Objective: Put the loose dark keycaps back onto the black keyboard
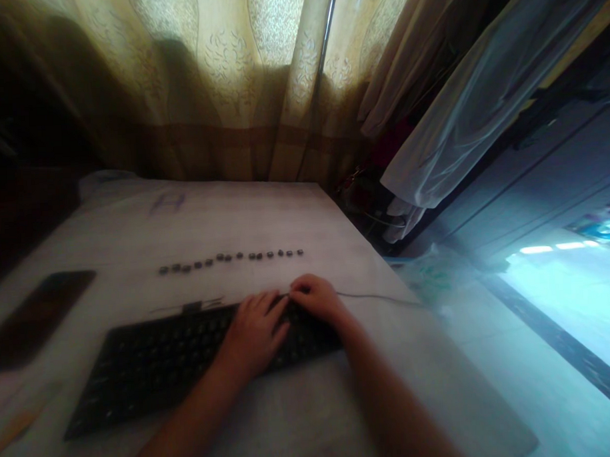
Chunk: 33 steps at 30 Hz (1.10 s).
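Observation:
A black keyboard (154,360) lies at an angle on the white-covered table. My left hand (253,333) rests across its middle, fingers stretched out and thumb apart. Close beside it, my right hand (317,298) is at the keyboard's far edge, its fingers curled together in a pinch. What sits between those fingertips is too blurred and hidden to name. Beyond the keyboard, several small dark keycaps (209,262) form an uneven row. A small dark tool with thin wire-like ends (192,307) lies just behind the keyboard.
A dark phone-like slab (42,314) lies at the left. The keyboard's cable (380,297) runs right toward the table edge. A patterned curtain (230,78) hangs behind the table (264,210); pale cloth (446,130) hangs at the right, above a tiled floor (519,354).

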### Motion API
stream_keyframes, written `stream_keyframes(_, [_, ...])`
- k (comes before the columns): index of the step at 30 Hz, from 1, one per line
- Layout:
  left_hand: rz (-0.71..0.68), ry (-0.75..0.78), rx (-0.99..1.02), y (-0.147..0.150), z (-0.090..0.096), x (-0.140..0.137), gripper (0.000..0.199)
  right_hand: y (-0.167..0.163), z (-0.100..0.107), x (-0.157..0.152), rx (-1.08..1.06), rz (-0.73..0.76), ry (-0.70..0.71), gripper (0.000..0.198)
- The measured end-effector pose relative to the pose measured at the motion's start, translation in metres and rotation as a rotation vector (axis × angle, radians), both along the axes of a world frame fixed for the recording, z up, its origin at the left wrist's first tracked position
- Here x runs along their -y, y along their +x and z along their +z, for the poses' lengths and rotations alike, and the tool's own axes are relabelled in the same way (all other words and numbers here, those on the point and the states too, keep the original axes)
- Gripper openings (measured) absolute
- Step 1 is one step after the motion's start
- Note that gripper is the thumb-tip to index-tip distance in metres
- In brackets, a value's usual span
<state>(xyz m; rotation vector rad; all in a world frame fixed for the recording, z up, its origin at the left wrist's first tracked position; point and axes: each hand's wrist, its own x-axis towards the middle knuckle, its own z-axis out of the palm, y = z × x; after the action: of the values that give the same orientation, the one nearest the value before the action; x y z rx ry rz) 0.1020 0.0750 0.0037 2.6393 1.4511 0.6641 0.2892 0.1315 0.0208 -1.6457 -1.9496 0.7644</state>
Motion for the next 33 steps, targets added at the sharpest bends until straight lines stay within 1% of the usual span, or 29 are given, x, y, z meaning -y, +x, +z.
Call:
stream_keyframes(3, [0.009, 0.006, 0.003, -0.0002, 0.0005, -0.0001, 0.045, -0.0007, 0.0003, -0.0004, -0.007, -0.008, -0.015, 0.007])
stream_keyframes(9, [0.018, 0.005, -0.070, -0.0001, 0.0021, -0.0003, 0.049, 0.0001, 0.0017, 0.0002, -0.005, 0.014, -0.015, 0.007])
stream_keyframes(13, [0.013, 0.009, -0.040, -0.0007, -0.0001, -0.0007, 0.046, 0.0015, 0.0030, 0.0002, 0.000, 0.074, -0.001, 0.006])
stream_keyframes(20, [-0.001, -0.001, -0.003, -0.0011, -0.0001, -0.0004, 0.044, -0.0001, 0.0056, -0.0005, 0.046, 0.086, 0.009, 0.007])
stream_keyframes(25, [-0.013, 0.017, -0.017, -0.0006, 0.0040, 0.0001, 0.041, -0.0017, 0.0085, -0.0016, 0.057, 0.070, -0.036, 0.007])
stream_keyframes(28, [-0.016, 0.005, -0.031, -0.0005, 0.0055, -0.0002, 0.042, -0.0029, 0.0096, -0.0023, 0.063, 0.022, -0.081, 0.006])
stream_keyframes(31, [-0.014, 0.002, -0.036, -0.0003, 0.0054, -0.0005, 0.044, -0.0044, 0.0097, -0.0015, 0.079, -0.014, -0.069, 0.007])
stream_keyframes(33, [-0.010, 0.005, -0.044, -0.0001, 0.0048, -0.0005, 0.044, -0.0046, 0.0089, 0.0000, 0.069, 0.002, -0.041, 0.008])
